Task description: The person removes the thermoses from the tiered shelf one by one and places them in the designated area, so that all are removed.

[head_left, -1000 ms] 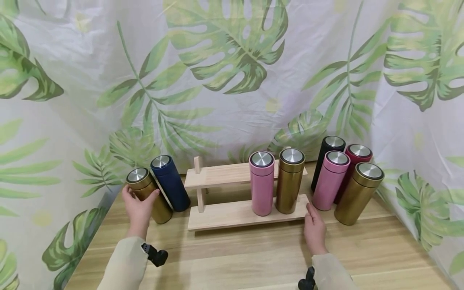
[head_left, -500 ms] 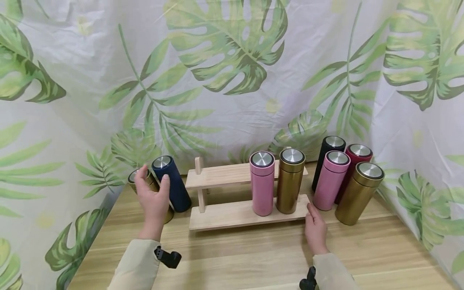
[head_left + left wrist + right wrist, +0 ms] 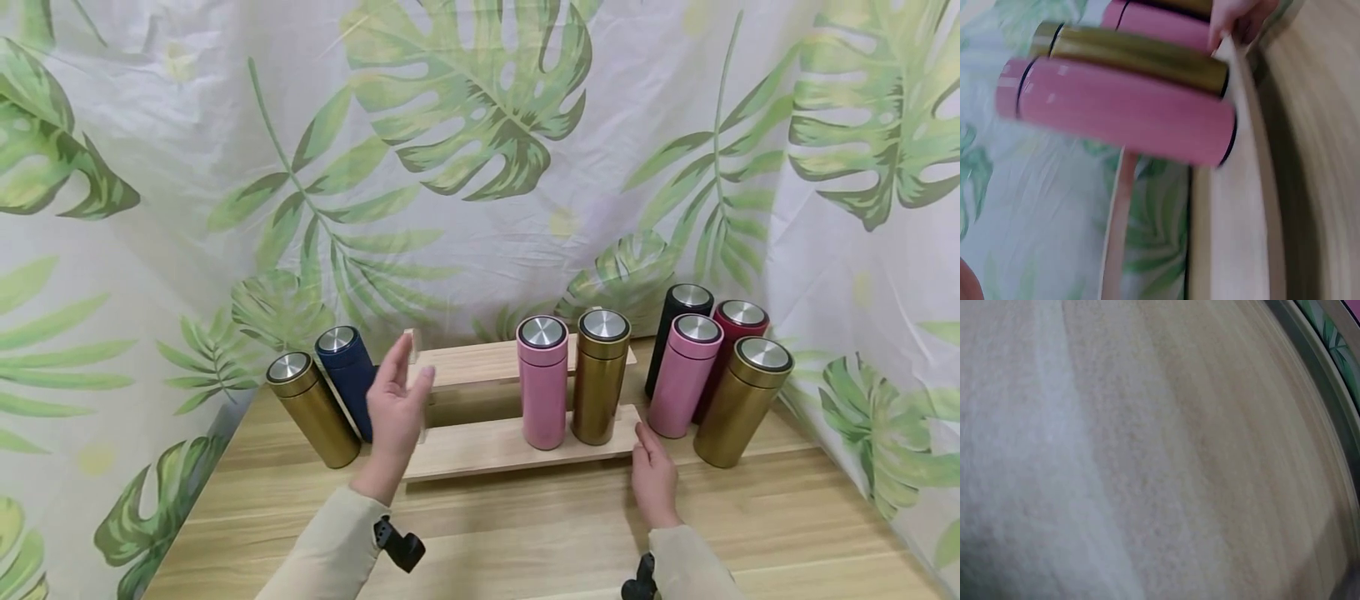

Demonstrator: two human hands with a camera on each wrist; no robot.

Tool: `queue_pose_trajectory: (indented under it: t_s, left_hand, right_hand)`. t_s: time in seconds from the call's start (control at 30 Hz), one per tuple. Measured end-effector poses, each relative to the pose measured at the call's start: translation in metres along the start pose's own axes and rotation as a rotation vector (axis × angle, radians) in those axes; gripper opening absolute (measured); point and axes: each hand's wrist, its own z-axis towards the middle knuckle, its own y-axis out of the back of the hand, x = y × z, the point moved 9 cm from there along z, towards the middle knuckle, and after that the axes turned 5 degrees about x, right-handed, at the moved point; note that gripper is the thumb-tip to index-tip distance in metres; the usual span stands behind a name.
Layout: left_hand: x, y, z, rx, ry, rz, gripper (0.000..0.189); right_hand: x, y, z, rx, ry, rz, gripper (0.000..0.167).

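My left hand (image 3: 395, 408), fingers raised and thumb apart, holds nothing in front of the left end of a two-tier wooden display shelf (image 3: 457, 446). At the shelf's lower right end, my right hand (image 3: 654, 479) grips the board's edge. On the lower board a pink thermos bottle (image 3: 543, 392) and a gold thermos bottle (image 3: 597, 387) stand upright side by side; the left wrist view shows the pink bottle (image 3: 1129, 115) close up. Left of the shelf are another gold bottle (image 3: 318, 417) and a blue bottle (image 3: 348, 375), partly hidden by my left hand.
Right of the shelf stand several more bottles: black (image 3: 678, 333), pink (image 3: 684, 383), red (image 3: 738, 337) and gold (image 3: 738, 408). A leaf-patterned curtain (image 3: 480, 250) hangs behind the wooden table (image 3: 517, 533). Mostly blurred wood grain fills the right wrist view.
My left hand has let go of the left gold bottle and moved right, past the blue bottle, to the shelf's left end. My right hand has stayed at the shelf's right end.
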Motion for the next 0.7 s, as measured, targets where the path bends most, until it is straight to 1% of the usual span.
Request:
queue_pose_trajectory:
  t_s: [0.13, 0.2, 0.27, 0.4, 0.6, 0.7]
  left_hand:
    - [0.014, -0.031, -0.004, 0.106, 0.103, -0.034, 0.055]
    - [0.021, -0.043, -0.007, 0.143, 0.151, -0.031, 0.057]
    - [0.026, -0.053, -0.009, 0.167, 0.181, -0.036, 0.058]
    - [0.034, -0.069, -0.013, 0.200, 0.215, -0.054, 0.061]
    - [0.045, -0.097, -0.019, 0.268, 0.249, -0.036, 0.069]
    - [0.051, -0.108, -0.021, 0.293, 0.274, -0.035, 0.072]
  right_hand:
    - [0.001, 0.000, 0.000, 0.017, 0.000, 0.006, 0.040]
    - [0.001, 0.000, 0.000, 0.020, 0.001, 0.008, 0.040]
    - [0.001, 0.000, 0.000, 0.015, 0.002, 0.008, 0.040]
    - [0.000, 0.000, 0.000, 0.005, 0.007, 0.008, 0.039]
    - [0.001, 0.001, 0.000, 0.006, -0.002, 0.007, 0.040]
    - [0.002, 0.001, -0.001, 0.006, -0.001, 0.000, 0.040]
